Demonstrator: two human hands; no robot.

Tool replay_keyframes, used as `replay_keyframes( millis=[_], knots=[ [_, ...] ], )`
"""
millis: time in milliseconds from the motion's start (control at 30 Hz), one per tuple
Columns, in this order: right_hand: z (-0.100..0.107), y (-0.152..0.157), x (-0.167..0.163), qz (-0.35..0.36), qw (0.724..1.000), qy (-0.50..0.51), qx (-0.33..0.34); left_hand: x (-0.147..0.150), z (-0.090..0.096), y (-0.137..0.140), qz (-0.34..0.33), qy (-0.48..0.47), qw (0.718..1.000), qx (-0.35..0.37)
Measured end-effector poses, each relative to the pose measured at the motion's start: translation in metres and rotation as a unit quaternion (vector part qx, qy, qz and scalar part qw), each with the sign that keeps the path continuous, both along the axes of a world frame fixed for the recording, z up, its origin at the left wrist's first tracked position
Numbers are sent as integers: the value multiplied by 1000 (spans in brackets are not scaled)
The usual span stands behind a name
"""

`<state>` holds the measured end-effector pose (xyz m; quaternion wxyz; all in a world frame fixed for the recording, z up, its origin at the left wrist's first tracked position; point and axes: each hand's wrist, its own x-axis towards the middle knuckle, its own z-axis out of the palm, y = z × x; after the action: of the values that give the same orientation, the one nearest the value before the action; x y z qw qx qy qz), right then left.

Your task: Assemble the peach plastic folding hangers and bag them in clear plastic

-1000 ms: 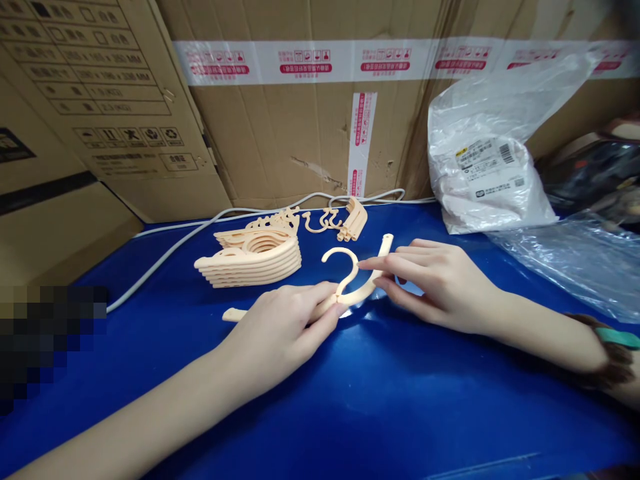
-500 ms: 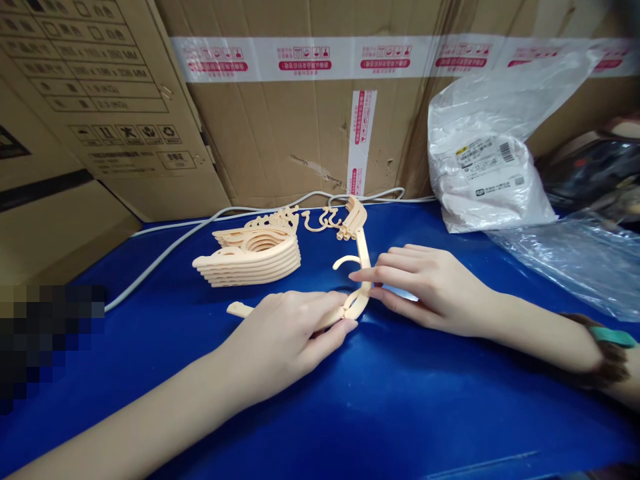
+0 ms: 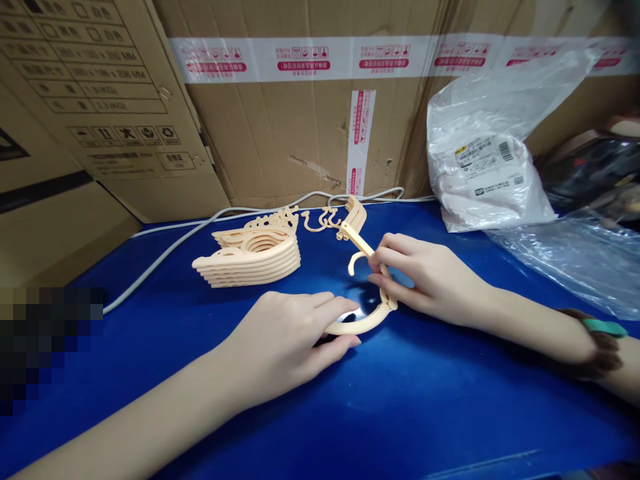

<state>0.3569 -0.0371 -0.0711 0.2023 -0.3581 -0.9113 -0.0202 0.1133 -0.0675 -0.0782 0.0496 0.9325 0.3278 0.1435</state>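
Note:
A cream plastic folding hanger (image 3: 364, 324) is bent at its middle between my two hands, just over the blue table. My left hand (image 3: 293, 333) pinches the curved arm between thumb and fingers; the far end of that arm is hidden under the hand. The other arm angles up and away, with my right hand (image 3: 425, 277) closed around it near the hook (image 3: 353, 264). Behind, a stack of cream folded hangers (image 3: 250, 263) lies at left. Several loose cream hooks (image 3: 315, 220) and a small stack of hanger arms (image 3: 356, 217) lie farther back.
Cardboard boxes (image 3: 280, 133) wall off the back and left of the blue table (image 3: 380, 413). A white cable (image 3: 165, 267) runs along the rear edge. A plastic bag with white contents (image 3: 490, 180) stands back right, beside clear plastic wrap (image 3: 575, 253).
The hanger's middle has shifted right and toward me, and its upright arm now leans left. My right hand has closed round that arm; the left hand stays nearly in place.

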Motion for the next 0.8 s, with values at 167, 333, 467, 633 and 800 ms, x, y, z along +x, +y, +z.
replay_keyframes(
  millis=[167, 333, 467, 633, 800],
  knots=[
    [-1, 5, 4, -16, 1000, -20, -10, -2, 0, 3, -7, -13, 1000, 28],
    [-3, 9, 7, -20, 999, -36, -2, -2, 1, 10, 3, -19, 999, 38],
    [-4, 12, 8, -23, 998, -55, -10, -3, 1, 13, 17, -10, 999, 34],
    [-5, 14, 7, -20, 997, -75, 1, -2, -1, 12, 14, -6, 999, 40],
    [-9, 17, 9, -24, 998, -60, 15, 1, -3, 11, 0, 1, 1000, 26]
  ],
)
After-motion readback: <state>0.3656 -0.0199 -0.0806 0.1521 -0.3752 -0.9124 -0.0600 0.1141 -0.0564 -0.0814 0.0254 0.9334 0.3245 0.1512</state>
